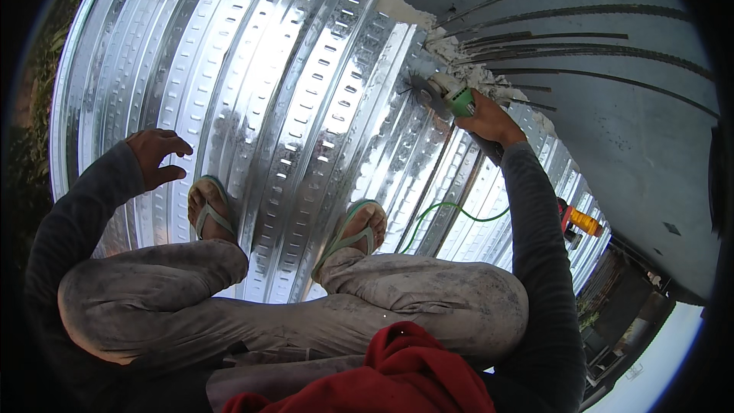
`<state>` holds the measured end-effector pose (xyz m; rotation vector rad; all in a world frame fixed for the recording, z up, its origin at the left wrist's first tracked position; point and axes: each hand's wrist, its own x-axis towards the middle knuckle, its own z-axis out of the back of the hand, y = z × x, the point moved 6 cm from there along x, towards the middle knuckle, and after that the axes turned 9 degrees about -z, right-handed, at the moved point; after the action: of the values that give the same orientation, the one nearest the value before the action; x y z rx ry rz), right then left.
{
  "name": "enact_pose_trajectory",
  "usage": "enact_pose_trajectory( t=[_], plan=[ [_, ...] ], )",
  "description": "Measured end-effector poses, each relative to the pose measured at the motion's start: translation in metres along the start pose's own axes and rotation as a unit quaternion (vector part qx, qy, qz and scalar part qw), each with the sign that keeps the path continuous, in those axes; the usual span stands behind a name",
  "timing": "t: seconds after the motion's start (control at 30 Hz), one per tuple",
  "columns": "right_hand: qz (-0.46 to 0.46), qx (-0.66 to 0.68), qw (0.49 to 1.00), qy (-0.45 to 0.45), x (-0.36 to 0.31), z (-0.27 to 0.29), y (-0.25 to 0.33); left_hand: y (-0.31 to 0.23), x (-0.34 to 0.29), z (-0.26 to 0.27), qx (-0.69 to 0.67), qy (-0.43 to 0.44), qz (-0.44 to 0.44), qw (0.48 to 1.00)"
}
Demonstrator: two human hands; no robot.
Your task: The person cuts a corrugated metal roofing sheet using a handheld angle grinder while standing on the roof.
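Note:
My right hand [495,121] is wrapped round a green angle grinder [461,102], its arm stretched out to the far right. The grinder's disc and guard [430,98] sit over the ribbed metal decking [306,107], close to the broken concrete edge [459,61]. Whether the disc touches the metal I cannot tell. A green cord [451,205] curves across the decking below my right arm. My left hand [158,154] holds nothing; its fingers are apart and bent, above the decking near my left foot.
Several rebar rods [581,50] stick out from the concrete edge at the upper right, beside a grey wall [627,115]. A red and yellow power tool [582,222] lies beyond my right forearm. My sandalled feet [355,233] rest on the decking. Plants [38,107] border the left edge.

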<state>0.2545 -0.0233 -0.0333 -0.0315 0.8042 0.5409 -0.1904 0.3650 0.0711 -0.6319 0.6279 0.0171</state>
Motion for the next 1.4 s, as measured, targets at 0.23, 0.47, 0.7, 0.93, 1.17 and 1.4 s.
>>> enact_pose_trajectory(
  t=[0.23, 0.47, 0.7, 0.93, 1.17, 1.4],
  plan=[
    [0.008, -0.003, 1.0, -0.001, 0.002, -0.001, 0.0, 0.001, 0.0, -0.001, -0.008, 0.01, 0.021, 1.0],
    [-0.004, -0.003, 1.0, 0.016, -0.002, 0.003, 0.008, 0.0, 0.0, 0.0, -0.001, 0.015, 0.026, 1.0],
    [0.01, -0.009, 1.0, -0.007, -0.006, 0.006, 0.015, 0.001, -0.001, 0.0, 0.011, 0.012, 0.022, 1.0],
    [-0.004, -0.008, 1.0, 0.005, -0.008, 0.007, 0.017, 0.004, 0.0, -0.001, 0.014, 0.008, 0.011, 1.0],
    [-0.025, -0.023, 0.999, 0.018, -0.005, 0.005, 0.013, 0.004, 0.0, -0.002, 0.006, -0.006, 0.005, 1.0],
    [-0.023, -0.03, 0.999, 0.002, -0.005, 0.003, 0.015, 0.003, -0.001, -0.003, 0.016, -0.01, -0.002, 1.0]
  ],
)
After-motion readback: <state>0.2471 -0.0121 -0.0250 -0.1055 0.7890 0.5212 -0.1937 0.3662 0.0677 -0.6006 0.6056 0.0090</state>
